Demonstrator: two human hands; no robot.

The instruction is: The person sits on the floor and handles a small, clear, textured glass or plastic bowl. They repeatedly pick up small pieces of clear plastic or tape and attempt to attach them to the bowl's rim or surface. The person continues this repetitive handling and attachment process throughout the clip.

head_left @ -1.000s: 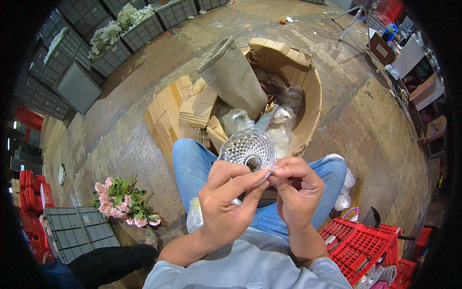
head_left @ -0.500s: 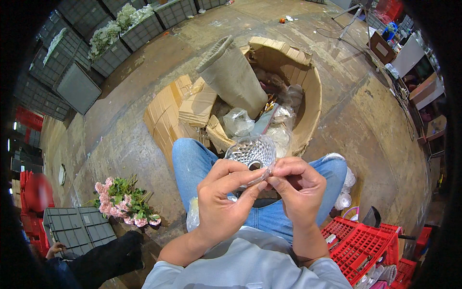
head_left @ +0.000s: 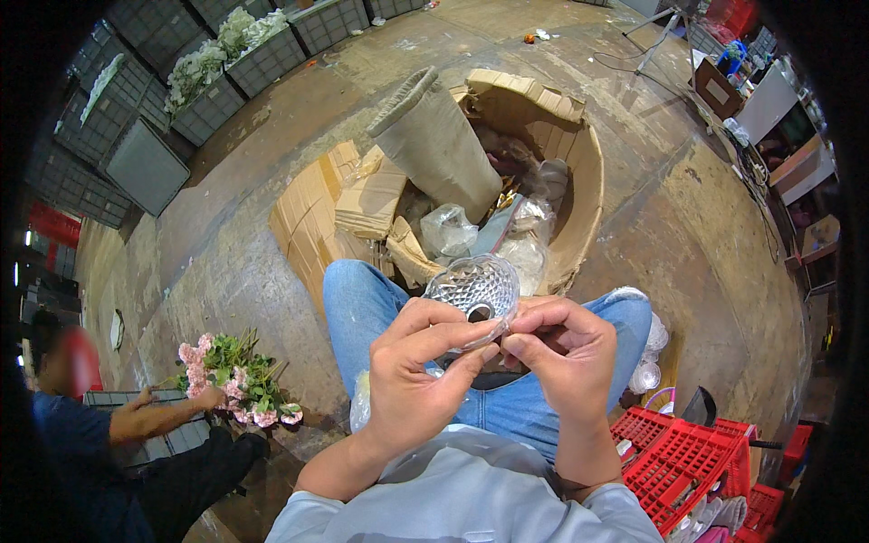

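Observation:
A clear faceted dish [head_left: 472,281], glass or clear plastic with a round hole in its middle, is held tilted above my lap. My left hand [head_left: 421,362] grips its near rim between thumb and fingers. At the right side of that rim, my right hand [head_left: 568,362] is closed in a pinch, fingertips against the edge. Whatever sits between those fingertips is too small or hidden to name. Just beyond the dish stands a torn round cardboard container [head_left: 588,199] with clear plastic bags [head_left: 448,231] and a beige fabric-like cylinder [head_left: 439,145] in it.
Flattened cardboard [head_left: 303,213] lies left of the container. Pink flowers [head_left: 231,380] rest on the floor at left, with a co-worker's hand [head_left: 210,398] on them. Red plastic crates [head_left: 674,462] stand close at my right. Grey crates [head_left: 208,113] line the far left.
My right thumb and fingers have shifted slightly at the dish's rim; the dish stays almost in place. At left, a co-worker has leaned into view and reached to the pink flowers.

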